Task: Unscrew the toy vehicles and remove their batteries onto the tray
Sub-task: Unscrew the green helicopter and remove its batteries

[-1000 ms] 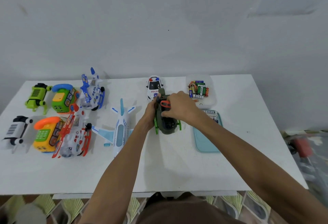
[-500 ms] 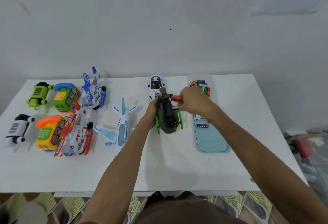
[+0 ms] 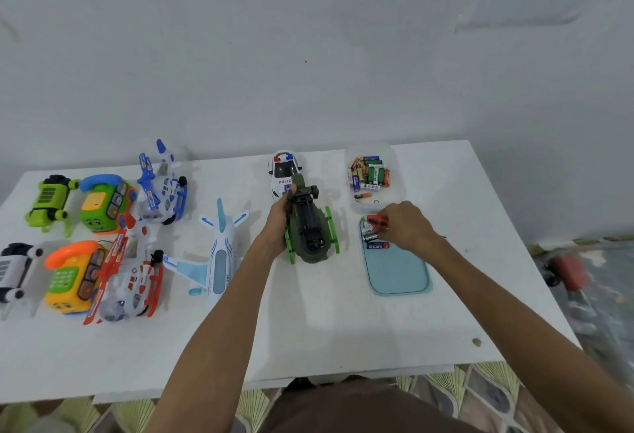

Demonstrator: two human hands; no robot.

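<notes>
A dark green toy helicopter [image 3: 310, 226] lies belly-up in the middle of the white table [image 3: 308, 329], its battery bay uncovered. My left hand [image 3: 279, 221] grips its left side near the tail. My right hand [image 3: 403, 225] holds a red-handled screwdriver [image 3: 376, 221] over the far end of the light blue tray [image 3: 399, 271]. A few batteries [image 3: 374, 240] lie at that end of the tray, just under my fingers.
A clear tub [image 3: 372, 175] with several batteries stands behind the tray. A police car [image 3: 284, 170] sits behind the helicopter, a white airplane [image 3: 219, 254] to its left. Toy helicopters, phones and robot toys crowd the left side. A small scrap [image 3: 476, 341] lies near the front right edge.
My right hand left the helicopter and moved right with the screwdriver, down to the tray's far end. My left hand stayed on the helicopter.
</notes>
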